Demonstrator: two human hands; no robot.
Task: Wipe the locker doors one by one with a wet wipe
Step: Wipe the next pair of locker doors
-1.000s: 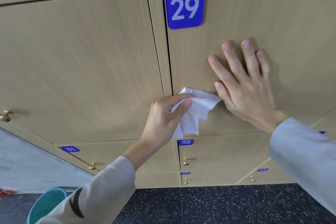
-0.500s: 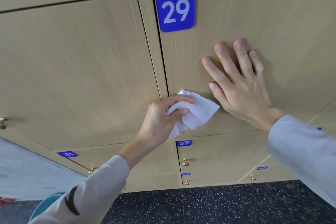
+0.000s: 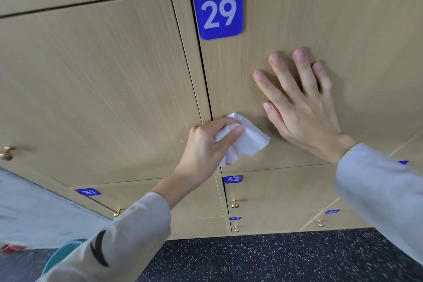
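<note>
Light wooden locker doors fill the view. Door 29 [image 3: 320,18] carries a blue number plate [image 3: 218,10] at its upper left corner. My left hand [image 3: 206,146] is shut on a crumpled white wet wipe [image 3: 245,142], pressing it against the lower left corner of door 29, beside the vertical gap to the neighbouring door [image 3: 96,89]. My right hand [image 3: 299,103] lies flat on door 29 with fingers spread, just right of the wipe, holding nothing.
Below are smaller doors with plates 31 [image 3: 88,192] and 32 [image 3: 232,179] and brass knobs [image 3: 234,204]. Another brass knob [image 3: 6,153] sticks out at the left edge. A teal bucket rim [image 3: 61,254] shows behind my left sleeve. Dark speckled floor [image 3: 274,258] lies below.
My left hand with the wipe has shifted slightly up and left along the door's lower left corner, bunching the wipe tighter. My right hand stays pressed flat on door 29.
</note>
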